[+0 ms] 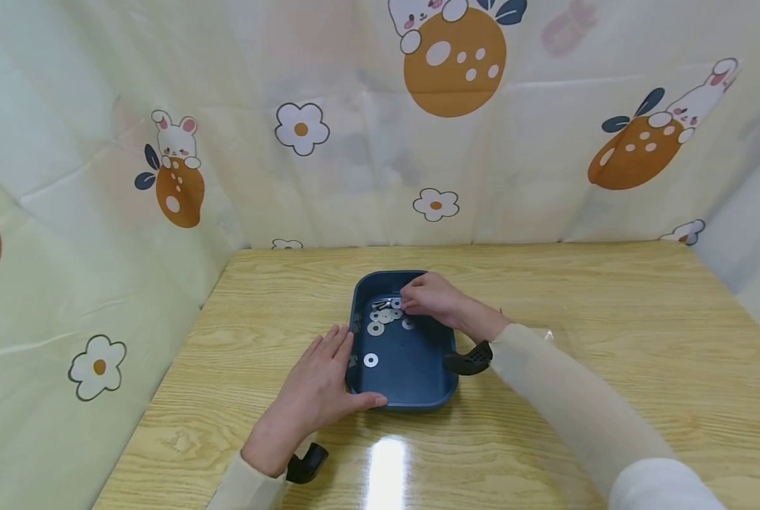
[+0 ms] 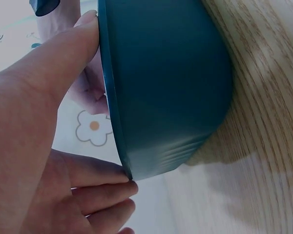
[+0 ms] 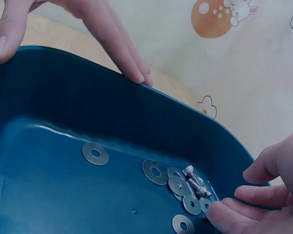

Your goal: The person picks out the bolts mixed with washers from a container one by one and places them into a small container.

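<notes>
A dark blue plastic bin [image 1: 411, 368] stands on the wooden table. Inside, several flat metal washers [image 3: 155, 171] lie in a loose cluster beside a few socket-head screws [image 3: 198, 181] at the far end; one washer [image 1: 370, 360] is apart, nearer the front left. My left hand [image 1: 319, 382] rests on the bin's near left corner, thumb along the front rim and extended fingers against the left side. My right hand [image 1: 433, 297] reaches over the right side into the far end. Its fingertips [image 3: 222, 214] touch the cluster's edge, with thumb and fingers apart and nothing visible between them.
The wood-grain table [image 1: 609, 297] extends around the bin. What looks like a clear plastic sheet or bag [image 1: 548, 336] lies right of the bin, partly behind the right forearm. A patterned curtain [image 1: 354, 184] hangs at the back and left. Black wrist mounts [image 1: 469, 361] sit on both wrists.
</notes>
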`<state>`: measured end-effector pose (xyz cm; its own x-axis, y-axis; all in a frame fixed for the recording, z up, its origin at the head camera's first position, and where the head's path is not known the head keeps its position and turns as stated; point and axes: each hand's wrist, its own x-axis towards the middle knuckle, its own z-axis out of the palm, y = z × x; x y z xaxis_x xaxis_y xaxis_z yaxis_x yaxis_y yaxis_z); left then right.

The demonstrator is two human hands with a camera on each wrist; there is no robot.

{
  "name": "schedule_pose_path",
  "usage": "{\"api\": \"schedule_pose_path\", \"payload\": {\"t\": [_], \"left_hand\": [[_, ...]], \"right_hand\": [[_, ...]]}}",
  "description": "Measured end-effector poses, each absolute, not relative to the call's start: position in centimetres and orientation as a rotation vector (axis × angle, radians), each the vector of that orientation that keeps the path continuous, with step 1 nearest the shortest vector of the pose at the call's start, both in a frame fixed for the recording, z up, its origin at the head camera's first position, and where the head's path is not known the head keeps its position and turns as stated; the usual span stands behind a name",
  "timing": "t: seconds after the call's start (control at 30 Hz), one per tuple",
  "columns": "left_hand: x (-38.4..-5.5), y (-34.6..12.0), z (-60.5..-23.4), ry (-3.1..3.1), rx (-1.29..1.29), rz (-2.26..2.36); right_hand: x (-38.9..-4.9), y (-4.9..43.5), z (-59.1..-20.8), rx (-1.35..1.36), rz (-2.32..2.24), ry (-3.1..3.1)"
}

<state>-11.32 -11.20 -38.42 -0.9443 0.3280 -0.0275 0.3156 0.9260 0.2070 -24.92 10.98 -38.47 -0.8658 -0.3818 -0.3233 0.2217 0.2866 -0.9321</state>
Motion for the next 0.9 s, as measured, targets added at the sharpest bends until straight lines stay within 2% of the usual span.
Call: {"api": "schedule_pose_path", "payload": {"t": [0.57,0.9], "left_hand": [[-11.2,-11.4,-38.6,3.027,0.498,0.337],[-11.3,-11.2,-38.6,3.026,0.499,0.335]], "right_hand": [[-25.3,9.9,-38.3,-0.103,-1.357,2.261],[-25.8,9.6,-39.0,-0.052,-1.448,2.225]]}}
